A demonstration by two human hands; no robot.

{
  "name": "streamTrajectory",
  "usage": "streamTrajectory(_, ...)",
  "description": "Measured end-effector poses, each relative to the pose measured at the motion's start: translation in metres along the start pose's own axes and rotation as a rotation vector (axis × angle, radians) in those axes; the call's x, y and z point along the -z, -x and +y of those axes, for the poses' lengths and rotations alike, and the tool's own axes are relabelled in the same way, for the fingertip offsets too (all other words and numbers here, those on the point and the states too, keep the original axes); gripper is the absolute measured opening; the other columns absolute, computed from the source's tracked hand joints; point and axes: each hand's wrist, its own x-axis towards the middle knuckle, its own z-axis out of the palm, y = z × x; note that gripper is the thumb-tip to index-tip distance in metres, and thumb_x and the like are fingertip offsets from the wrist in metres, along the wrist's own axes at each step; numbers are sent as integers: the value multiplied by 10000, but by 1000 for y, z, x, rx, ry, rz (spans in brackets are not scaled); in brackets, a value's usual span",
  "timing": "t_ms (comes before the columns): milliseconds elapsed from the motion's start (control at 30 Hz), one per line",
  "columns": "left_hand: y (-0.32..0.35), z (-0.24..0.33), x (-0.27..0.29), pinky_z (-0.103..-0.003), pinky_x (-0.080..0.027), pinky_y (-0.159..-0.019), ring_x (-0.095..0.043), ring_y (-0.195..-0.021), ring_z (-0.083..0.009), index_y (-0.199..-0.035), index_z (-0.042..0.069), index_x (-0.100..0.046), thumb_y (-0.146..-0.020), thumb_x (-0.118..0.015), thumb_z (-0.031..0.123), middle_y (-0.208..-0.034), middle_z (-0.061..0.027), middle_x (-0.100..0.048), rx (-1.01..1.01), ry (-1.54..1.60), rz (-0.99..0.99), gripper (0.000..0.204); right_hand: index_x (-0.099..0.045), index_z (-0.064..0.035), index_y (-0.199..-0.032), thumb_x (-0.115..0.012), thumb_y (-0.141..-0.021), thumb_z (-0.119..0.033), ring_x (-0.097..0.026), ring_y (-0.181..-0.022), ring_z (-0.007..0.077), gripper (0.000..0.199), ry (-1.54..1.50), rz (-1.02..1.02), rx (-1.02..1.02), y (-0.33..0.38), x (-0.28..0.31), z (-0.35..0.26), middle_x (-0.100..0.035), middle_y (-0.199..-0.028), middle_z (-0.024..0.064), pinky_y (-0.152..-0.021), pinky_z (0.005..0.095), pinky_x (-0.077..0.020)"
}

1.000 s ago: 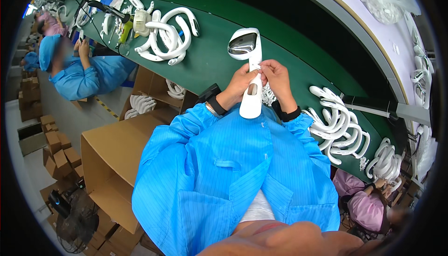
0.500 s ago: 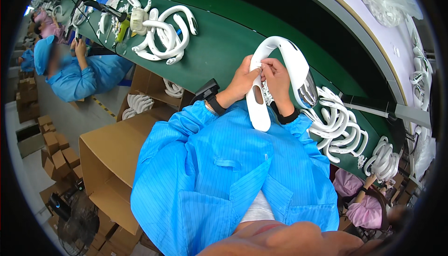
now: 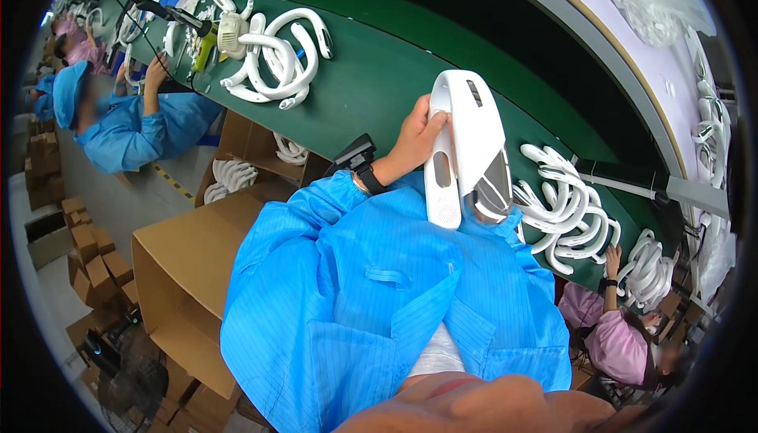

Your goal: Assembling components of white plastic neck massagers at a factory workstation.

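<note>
My left hand (image 3: 412, 139) is closed around one arm of a white U-shaped neck fan (image 3: 483, 129), thumb on its edge. The fan hangs over the near side of the green workbench (image 3: 367, 78), its two ends pointing toward me. One end has a shiny silver-grey face; the other shows a long oval opening and tiny holes. Behind the fan's broad arm, my right hand is hidden, and only the right sleeve (image 3: 509, 224) shows beside it. A pile of white neck fans (image 3: 564, 204) lies on the bench to the right of the held one.
More white curved parts (image 3: 276, 62) lie far left beside a yellow-green tool (image 3: 204, 48). An open cardboard box (image 3: 189, 251) stands at my left. Co-workers in blue (image 3: 150, 137) and pink (image 3: 620, 346) sit to either side. A dark bar with a pale arm (image 3: 632, 180) juts over the bench.
The neck fan has turned, bringing its broad slotted arm and silver-grey end toward me. My right hand has left the oval-opening arm and gone out of sight. My left hand keeps its hold.
</note>
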Motion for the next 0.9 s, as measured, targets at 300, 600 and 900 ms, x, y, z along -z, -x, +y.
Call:
streamTrajectory(300,-6,10,4,-220,-467,-684,-563,-798,-77,-1115,-11,-495,-921,-478,108,-924,-42,-598,29,25,-26,229,-534,9,-1143,-603,-843,-115,-581,-916,161,333,-266,-32,-360,-6,4,7,-581,-1025,102,-762,257,-483)
streamTrajectory(600,-23,-11,1,-283,-518,-626,-598,-694,-147,-1070,-15,-494,-927,-436,111,-886,-117,-592,216,238,-5,199,-468,2,-1193,-565,-861,-78,-601,-916,164,355,-596,-139,-766,-2,39,107,-575,-1066,90,-779,268,-519)
streamTrajectory(900,-33,-15,-17,-336,-550,-631,-632,-725,-208,-1110,-17,-495,-955,-397,189,-961,-129,-616,392,364,-66,276,-411,-27,-1298,-478,-940,-278,-561,-841,126,442,-319,32,-832,2,46,33,-580,-1083,87,-633,272,-513)
